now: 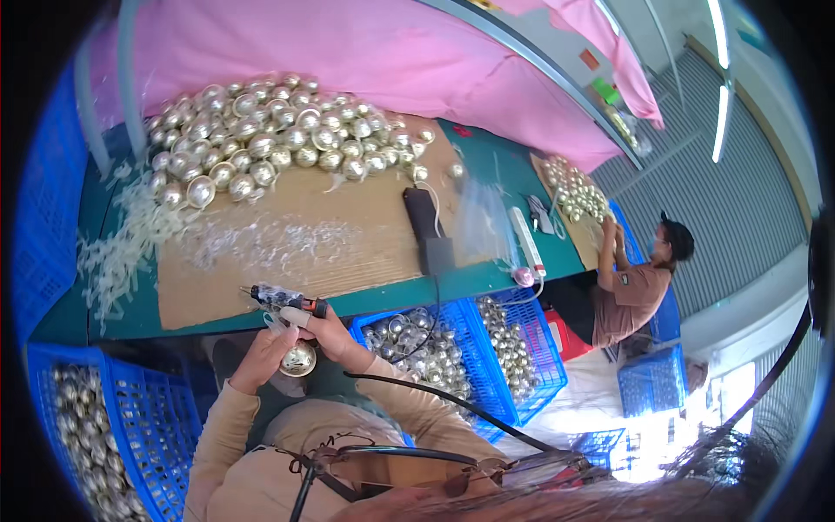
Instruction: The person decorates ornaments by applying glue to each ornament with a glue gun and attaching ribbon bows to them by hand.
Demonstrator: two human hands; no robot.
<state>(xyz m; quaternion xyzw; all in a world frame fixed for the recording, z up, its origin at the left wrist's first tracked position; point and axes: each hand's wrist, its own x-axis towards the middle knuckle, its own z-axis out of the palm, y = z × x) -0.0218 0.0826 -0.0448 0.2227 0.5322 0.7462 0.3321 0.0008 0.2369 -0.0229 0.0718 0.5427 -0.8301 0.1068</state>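
Near the front edge of the table, my two hands are close together in front of my body. My left hand [263, 355] is closed at the side of a shiny pale-gold ball [298, 358], which shows between the hands. A small whitish strip or loop [275, 321] shows at its fingertips. My right hand [334, 336] is closed around the rear of a dark tool [280, 297] that looks like a glue gun, with a pointed tip facing left and an orange part at the back. A pale cover [296, 316] sits on one of its fingers.
Cardboard [252, 287] with wispy strands covers the green table [383, 300]. Beyond lies a heap of gold balls [261, 139], with white strips [122, 252] at left. Blue crates [156, 426] of balls flank me. A black box [424, 217] and power strip [526, 239] lie right; a co-worker [639, 296] sits farther off.
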